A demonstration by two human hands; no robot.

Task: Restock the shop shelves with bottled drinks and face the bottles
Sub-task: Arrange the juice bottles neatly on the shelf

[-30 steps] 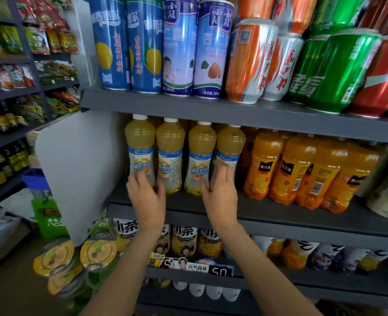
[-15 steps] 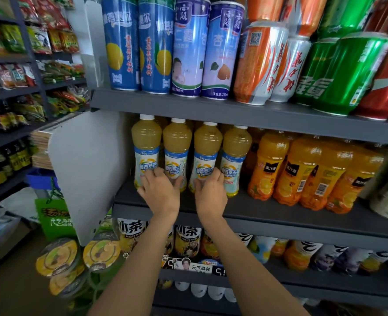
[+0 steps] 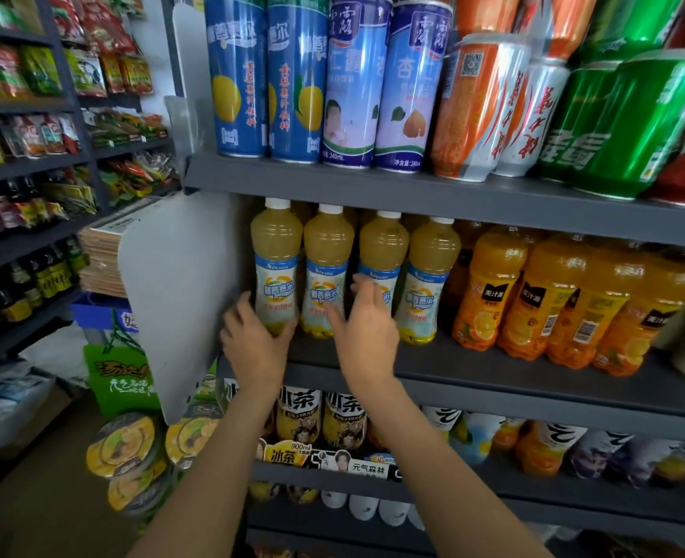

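On the middle shelf (image 3: 494,368) four yellow juice bottles (image 3: 327,271) stand side by side, the left hand (image 3: 254,344) curled around the bottom of the first one, the right hand (image 3: 367,332) spread loose in front.

Pale blue can (image 3: 349,80) reads "240mL"; shelf tag (image 3: 288,453) reads "900ml".

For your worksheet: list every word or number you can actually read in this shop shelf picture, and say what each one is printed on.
"240mL": foot of the pale blue can on the top shelf.
"美汁源": black label on the orange juice bottle.
"冰茶": iced tea bottle on the lower shelf.
"900ml" and "元气森林": shelf-edge tags.
Yellow juice bottle labels by the hands and the snack packets are too blurred.
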